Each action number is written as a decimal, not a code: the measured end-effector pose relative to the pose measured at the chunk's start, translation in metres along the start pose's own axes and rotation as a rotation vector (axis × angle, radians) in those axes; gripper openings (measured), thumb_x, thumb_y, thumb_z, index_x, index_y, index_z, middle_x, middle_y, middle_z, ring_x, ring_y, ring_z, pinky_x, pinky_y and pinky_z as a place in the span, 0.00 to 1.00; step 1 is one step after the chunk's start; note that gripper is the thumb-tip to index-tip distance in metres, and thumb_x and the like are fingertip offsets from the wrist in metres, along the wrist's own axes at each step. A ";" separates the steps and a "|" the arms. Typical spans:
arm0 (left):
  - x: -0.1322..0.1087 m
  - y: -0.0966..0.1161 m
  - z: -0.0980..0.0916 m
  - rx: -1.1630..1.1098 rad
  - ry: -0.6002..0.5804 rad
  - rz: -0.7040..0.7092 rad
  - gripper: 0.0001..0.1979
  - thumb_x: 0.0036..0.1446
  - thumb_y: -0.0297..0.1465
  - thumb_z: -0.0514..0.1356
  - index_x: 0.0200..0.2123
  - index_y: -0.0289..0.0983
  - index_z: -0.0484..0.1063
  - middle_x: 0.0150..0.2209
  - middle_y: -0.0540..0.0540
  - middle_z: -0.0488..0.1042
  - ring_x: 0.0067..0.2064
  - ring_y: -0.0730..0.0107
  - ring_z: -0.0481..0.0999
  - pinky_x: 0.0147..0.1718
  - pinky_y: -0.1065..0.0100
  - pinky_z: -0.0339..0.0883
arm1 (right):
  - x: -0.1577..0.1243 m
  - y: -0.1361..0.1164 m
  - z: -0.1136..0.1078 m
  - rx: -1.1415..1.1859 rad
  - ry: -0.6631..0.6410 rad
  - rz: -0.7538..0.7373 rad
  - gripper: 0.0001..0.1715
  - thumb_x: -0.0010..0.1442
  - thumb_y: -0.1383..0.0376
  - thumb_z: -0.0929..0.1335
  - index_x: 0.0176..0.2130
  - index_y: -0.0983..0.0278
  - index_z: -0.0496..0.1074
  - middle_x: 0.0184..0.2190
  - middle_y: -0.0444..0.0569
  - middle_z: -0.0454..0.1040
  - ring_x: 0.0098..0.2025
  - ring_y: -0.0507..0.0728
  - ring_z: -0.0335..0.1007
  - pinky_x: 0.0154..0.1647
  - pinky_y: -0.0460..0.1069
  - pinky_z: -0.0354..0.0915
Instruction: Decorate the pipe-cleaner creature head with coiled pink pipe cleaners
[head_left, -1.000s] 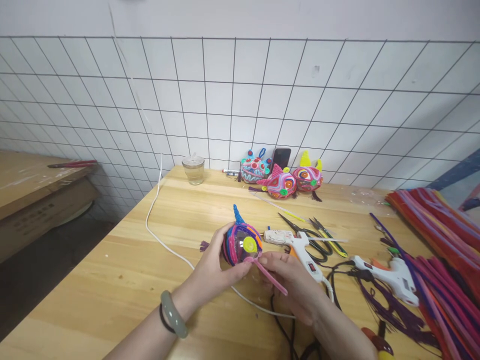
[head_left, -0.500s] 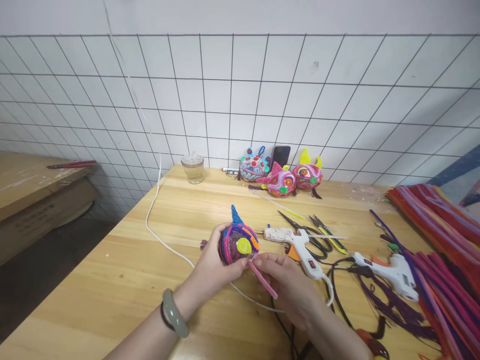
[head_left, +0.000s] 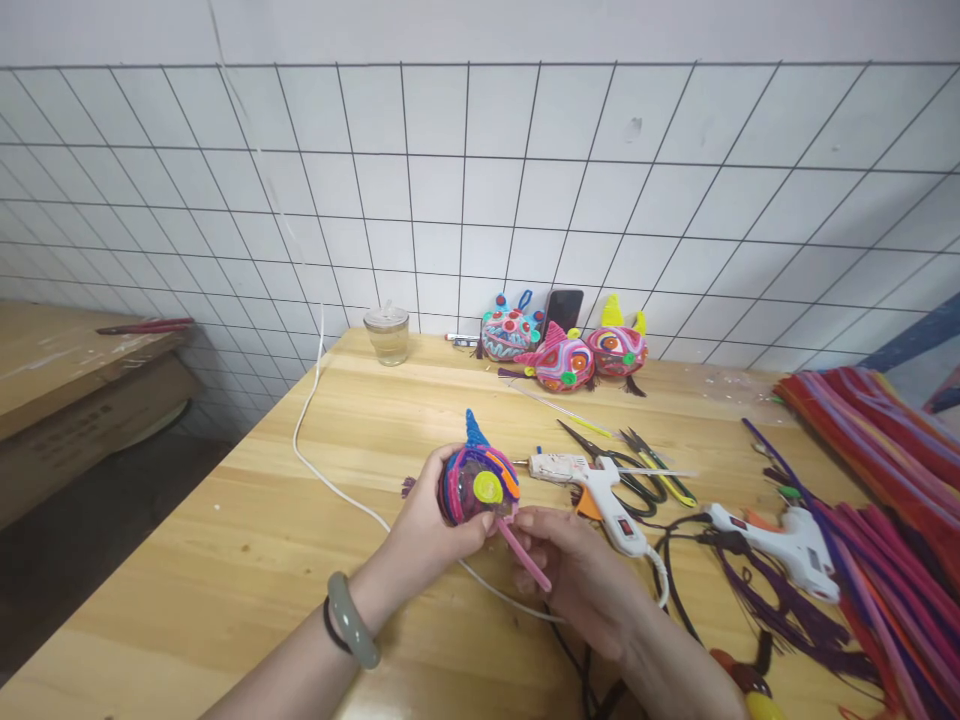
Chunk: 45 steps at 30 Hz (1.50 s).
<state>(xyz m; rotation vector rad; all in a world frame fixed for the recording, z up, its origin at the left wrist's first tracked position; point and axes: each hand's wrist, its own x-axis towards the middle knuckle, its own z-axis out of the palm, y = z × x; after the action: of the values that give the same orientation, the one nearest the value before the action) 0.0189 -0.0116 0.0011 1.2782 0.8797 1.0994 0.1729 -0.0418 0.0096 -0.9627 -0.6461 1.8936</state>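
My left hand [head_left: 429, 530] is wrapped round a small round toy [head_left: 478, 484] made of coloured pipe cleaners, with a blue horn on top and a yellow disc on its front. It holds the toy just above the wooden table [head_left: 247, 540]. My right hand [head_left: 574, 570] pinches a pink pipe cleaner [head_left: 523, 555] whose upper end touches the toy below the yellow disc. A grey bangle and a dark band sit on my left wrist.
A white glue gun [head_left: 600, 492] lies right of the toy, with a second glue gun [head_left: 787, 545] further right. Scissors [head_left: 630, 470], a pile of pipe cleaners [head_left: 877, 470], three finished toys [head_left: 559, 355] by a phone, a glass jar [head_left: 387, 335] and a white cable [head_left: 315, 450] share the table.
The pink pipe cleaner's free length has grown shorter as its end is worked onto the toy. Both hands have stayed almost in place.
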 end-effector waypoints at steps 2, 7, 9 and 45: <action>0.001 -0.002 -0.001 -0.015 -0.002 0.007 0.29 0.45 0.25 0.64 0.49 0.39 0.57 0.45 0.42 0.73 0.45 0.59 0.75 0.46 0.57 0.69 | 0.000 -0.001 0.000 -0.004 0.005 -0.006 0.11 0.46 0.62 0.74 0.21 0.68 0.73 0.17 0.39 0.61 0.19 0.45 0.49 0.19 0.42 0.53; 0.002 0.001 0.001 0.092 0.058 0.049 0.31 0.43 0.25 0.64 0.50 0.37 0.56 0.47 0.40 0.71 0.47 0.59 0.74 0.48 0.57 0.67 | 0.000 -0.002 0.000 -0.069 0.014 -0.047 0.14 0.46 0.59 0.74 0.24 0.68 0.75 0.17 0.40 0.63 0.19 0.45 0.51 0.19 0.42 0.52; 0.002 0.004 0.004 0.148 0.100 0.059 0.31 0.42 0.24 0.63 0.50 0.36 0.55 0.47 0.39 0.70 0.47 0.58 0.73 0.49 0.57 0.66 | 0.000 -0.002 0.000 -0.107 0.031 -0.054 0.15 0.46 0.57 0.75 0.23 0.68 0.75 0.17 0.40 0.63 0.18 0.45 0.50 0.18 0.42 0.50; 0.003 -0.005 -0.005 -0.563 -0.043 -0.276 0.09 0.56 0.30 0.58 0.39 0.34 0.73 0.44 0.39 0.78 0.45 0.56 0.77 0.47 0.51 0.68 | -0.002 -0.016 -0.009 -0.664 0.131 -0.601 0.13 0.57 0.58 0.66 0.33 0.62 0.76 0.28 0.46 0.75 0.29 0.54 0.68 0.32 0.48 0.64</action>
<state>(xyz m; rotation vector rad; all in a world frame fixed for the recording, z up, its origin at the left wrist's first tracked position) 0.0154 -0.0070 -0.0043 0.6892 0.6269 0.9985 0.1880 -0.0353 0.0172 -1.1171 -1.3556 1.0816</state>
